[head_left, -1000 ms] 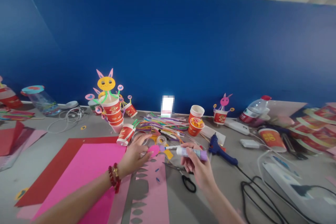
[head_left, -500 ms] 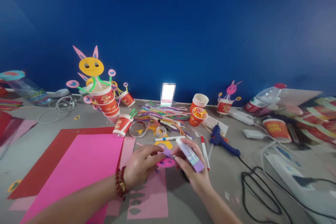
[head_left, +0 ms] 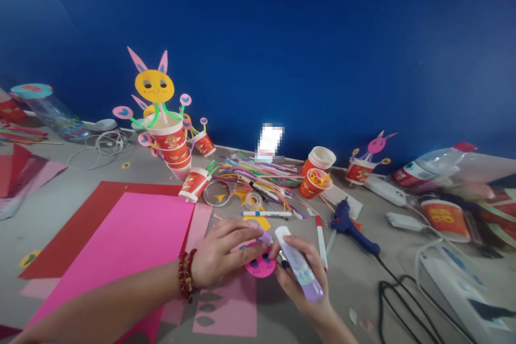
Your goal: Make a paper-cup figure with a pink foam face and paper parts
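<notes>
- On the far left, a clear jar [head_left: 54,113] leans on the gray table [head_left: 86,196].
- Next come a red sheet [head_left: 76,234] and a bright pink sheet [head_left: 121,242] on top.
- Behind them stands a tall cup stack [head_left: 173,151] with a yellow bunny face [head_left: 154,86].
- The left hand [head_left: 221,252] has its fingers closed on the pink circle [head_left: 260,269]. A purple cap [head_left: 265,236] is by its fingertips.
- The circle is between both hands. This looks like a gluing step; the next move calls for holding the thin paper steady.
- The right hand [head_left: 294,287] is wrapped around a glue stick [head_left: 300,266].
- A blue glue gun [head_left: 355,231] lies to the right.
- A big blue wall [head_left: 258,37] runs behind everything.
</notes>
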`<action>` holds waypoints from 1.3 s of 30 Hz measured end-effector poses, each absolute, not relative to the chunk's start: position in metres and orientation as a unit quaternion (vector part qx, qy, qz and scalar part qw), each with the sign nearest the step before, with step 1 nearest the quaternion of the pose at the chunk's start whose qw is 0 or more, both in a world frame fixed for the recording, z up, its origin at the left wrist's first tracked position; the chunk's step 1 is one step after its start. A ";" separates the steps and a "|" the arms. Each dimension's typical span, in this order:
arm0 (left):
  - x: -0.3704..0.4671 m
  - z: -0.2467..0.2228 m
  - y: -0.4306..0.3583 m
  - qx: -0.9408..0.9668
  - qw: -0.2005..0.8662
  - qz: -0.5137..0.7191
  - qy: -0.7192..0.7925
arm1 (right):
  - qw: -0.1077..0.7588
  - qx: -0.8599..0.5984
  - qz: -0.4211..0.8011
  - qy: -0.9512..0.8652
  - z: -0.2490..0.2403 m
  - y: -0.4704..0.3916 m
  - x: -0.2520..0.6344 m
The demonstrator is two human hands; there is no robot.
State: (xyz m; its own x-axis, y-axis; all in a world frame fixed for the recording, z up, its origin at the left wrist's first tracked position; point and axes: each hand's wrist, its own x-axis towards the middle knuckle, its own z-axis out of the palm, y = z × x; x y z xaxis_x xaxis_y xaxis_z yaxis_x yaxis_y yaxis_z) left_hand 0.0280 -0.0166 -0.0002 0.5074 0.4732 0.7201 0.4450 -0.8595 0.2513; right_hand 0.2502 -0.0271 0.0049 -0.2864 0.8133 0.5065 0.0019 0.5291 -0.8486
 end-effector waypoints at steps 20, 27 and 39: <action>0.055 -0.017 -0.022 0.571 0.560 0.407 0.441 | 0.492 -0.432 0.258 -0.710 0.005 -0.024 0.242; 0.055 -0.014 -0.024 0.648 0.497 0.364 0.448 | 0.448 -0.425 0.192 -0.763 -0.002 -0.021 0.241; 0.056 -0.015 -0.025 0.729 0.363 0.350 0.464 | 0.419 -0.403 0.135 -0.802 -0.003 -0.022 0.235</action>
